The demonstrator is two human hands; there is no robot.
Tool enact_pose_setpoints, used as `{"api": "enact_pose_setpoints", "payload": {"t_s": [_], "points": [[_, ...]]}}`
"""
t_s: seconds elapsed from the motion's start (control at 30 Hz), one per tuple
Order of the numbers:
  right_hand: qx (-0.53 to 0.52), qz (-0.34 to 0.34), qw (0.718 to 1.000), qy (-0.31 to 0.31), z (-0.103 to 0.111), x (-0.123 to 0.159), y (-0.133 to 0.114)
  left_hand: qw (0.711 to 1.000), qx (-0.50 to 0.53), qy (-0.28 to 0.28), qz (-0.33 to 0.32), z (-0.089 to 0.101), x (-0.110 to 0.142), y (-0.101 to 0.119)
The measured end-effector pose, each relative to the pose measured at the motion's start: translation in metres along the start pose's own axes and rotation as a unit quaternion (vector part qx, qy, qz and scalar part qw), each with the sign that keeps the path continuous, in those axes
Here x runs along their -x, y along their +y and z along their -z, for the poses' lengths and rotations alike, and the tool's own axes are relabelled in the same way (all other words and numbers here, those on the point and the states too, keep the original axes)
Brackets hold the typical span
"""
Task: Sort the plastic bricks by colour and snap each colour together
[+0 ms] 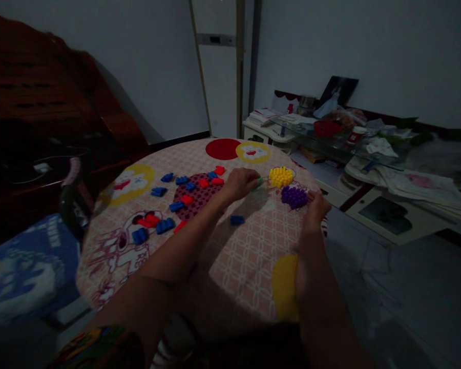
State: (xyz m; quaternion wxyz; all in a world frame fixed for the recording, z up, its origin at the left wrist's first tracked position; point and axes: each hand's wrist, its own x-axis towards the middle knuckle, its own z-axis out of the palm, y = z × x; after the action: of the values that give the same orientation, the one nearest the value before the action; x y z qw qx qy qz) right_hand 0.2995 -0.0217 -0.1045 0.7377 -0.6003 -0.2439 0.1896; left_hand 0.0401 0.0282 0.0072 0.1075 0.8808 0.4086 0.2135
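Observation:
My left hand (243,183) reaches over the middle of the table, its fingers pinched on a small green piece (259,181). Thin strands seem to run from that piece toward a cluster of small yellow bead-like pieces (280,177). Just in front of the yellow ones lies a cluster of purple bead-like pieces (294,197). Beside its right edge is my right hand (318,206), fingers stretched toward the purple pieces and seeming to touch them. Dimness blurs the exact shape of these small pieces.
Several blue blocks (165,225) and red blocks (149,221) lie scattered over the left half of the patterned tablecloth (249,256). One blue block (237,220) sits apart near the middle. A chair (71,200) stands left; a cluttered glass-topped cabinet (303,134) is at the right.

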Motion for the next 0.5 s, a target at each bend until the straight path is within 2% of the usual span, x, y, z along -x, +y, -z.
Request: {"api": "enact_pose_setpoints", "payload": {"t_s": [0.1, 0.17, 0.23, 0.3, 0.37, 0.5], "points": [[0.004, -0.022, 0.997, 0.067, -0.005, -0.006, 0.002, 1.0, -0.011, -0.013, 0.023, 0.04, 0.041, -0.028], [0.007, -0.023, 0.997, 0.068, -0.008, -0.01, 0.006, 0.996, -0.038, -0.066, 0.035, 0.06, 0.068, -0.041], [0.01, -0.006, 0.998, 0.059, -0.008, -0.013, 0.01, 0.986, -0.063, -0.146, 0.053, 0.073, 0.095, -0.048], [0.012, 0.01, 0.998, 0.056, -0.007, -0.015, 0.012, 0.971, -0.079, -0.214, 0.075, 0.078, 0.119, -0.048], [0.015, 0.017, 0.998, 0.059, -0.005, -0.014, 0.013, 0.959, -0.092, -0.25, 0.097, 0.076, 0.142, -0.041], [0.018, 0.009, 0.998, 0.066, -0.005, -0.013, 0.011, 0.945, -0.116, -0.264, 0.153, 0.063, 0.186, -0.018]]}}
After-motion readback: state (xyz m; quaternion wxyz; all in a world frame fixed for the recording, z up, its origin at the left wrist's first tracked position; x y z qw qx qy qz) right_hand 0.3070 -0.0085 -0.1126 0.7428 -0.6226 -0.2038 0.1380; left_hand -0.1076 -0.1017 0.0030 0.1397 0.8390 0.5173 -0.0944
